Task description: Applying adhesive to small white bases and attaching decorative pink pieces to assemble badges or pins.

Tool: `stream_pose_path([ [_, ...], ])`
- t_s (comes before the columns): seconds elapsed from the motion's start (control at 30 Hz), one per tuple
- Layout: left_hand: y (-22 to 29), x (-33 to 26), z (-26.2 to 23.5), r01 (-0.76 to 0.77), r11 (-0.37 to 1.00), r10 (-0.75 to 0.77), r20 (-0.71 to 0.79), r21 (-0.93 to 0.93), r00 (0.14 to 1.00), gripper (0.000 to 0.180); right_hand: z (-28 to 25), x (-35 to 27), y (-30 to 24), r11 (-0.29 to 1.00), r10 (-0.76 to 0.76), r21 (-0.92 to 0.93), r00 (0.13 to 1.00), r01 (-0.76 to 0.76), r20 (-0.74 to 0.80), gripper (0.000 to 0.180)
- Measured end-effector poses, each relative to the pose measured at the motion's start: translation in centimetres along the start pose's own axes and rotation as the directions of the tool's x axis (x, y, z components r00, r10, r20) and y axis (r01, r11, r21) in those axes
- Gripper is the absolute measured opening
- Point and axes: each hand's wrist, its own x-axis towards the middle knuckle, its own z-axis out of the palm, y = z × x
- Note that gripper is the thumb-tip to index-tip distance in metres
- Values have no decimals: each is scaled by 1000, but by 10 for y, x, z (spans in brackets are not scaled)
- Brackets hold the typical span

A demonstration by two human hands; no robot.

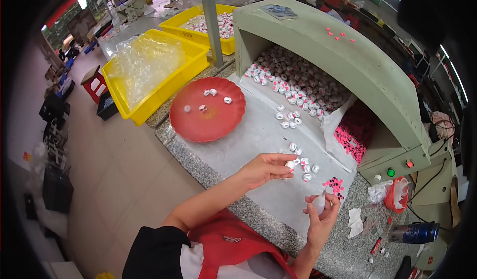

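My left hand [261,171] pinches a small white piece with pink on it [290,165] between thumb and fingertips. Close on its right, my right hand [323,222] is closed around a small translucent squeeze bottle [319,204] whose thin nozzle points up. Several similar white pieces [305,168] lie just beyond my left hand on a pale sheet [268,214]. A little heap of pink and dark bits [335,185] sits beyond the bottle's nozzle. The fingers partly cover both held things.
A grey-green arched housing [328,35] holds many white pieces [298,75] and a pile of pink bits [352,137]. To the left are a red scalloped plate [198,125] and yellow trays [131,111]. A red cup [397,194] and blue can [415,233] stand right.
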Motion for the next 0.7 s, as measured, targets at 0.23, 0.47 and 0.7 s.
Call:
stream_pose_path([
  [0.23,7,-20,52,-159,979,168,68,-125,983,28,-10,-9,-38,988,-119,73,966,140,-230,27],
  [0.47,9,-26,66,-335,942,335,64,-9,940,32,0,-33,-53,896,-376,-309,916,320,-140,24],
  [0.7,10,-33,62,-453,887,455,5,92,891,30,7,-24,-53,796,-488,-423,873,433,-24,21],
])
